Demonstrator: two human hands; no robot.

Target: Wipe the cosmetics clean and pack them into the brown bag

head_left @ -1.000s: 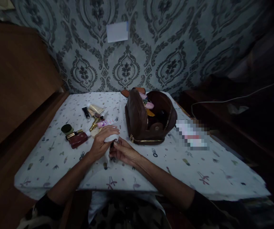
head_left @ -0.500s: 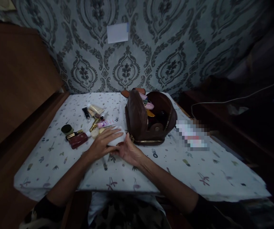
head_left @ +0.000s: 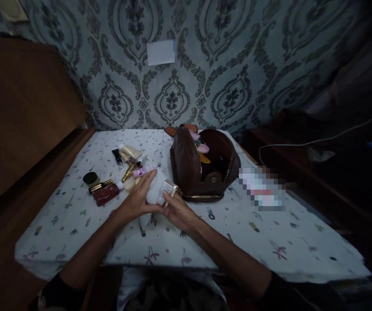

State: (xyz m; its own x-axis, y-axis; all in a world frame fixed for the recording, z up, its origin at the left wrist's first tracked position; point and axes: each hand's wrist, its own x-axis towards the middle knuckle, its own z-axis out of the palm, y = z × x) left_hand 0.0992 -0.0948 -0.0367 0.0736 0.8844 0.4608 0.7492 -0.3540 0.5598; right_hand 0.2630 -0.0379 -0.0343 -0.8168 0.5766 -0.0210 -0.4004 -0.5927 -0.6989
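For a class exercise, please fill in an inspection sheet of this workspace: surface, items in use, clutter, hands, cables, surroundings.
Surface: white printed tablecloth.
Items in use: white cloth; glittery silver case with gold edging, contents not visible.
Clutter: cream tube, black tube and other cosmetics at left; open brown bag with things inside; pixelated item at right, unreadable.
Hands: left hand holds the cloth; right hand grips the case.
Cables: white cable at right.
Surroundings: damask wallpaper bearing a white sheet; dim light.
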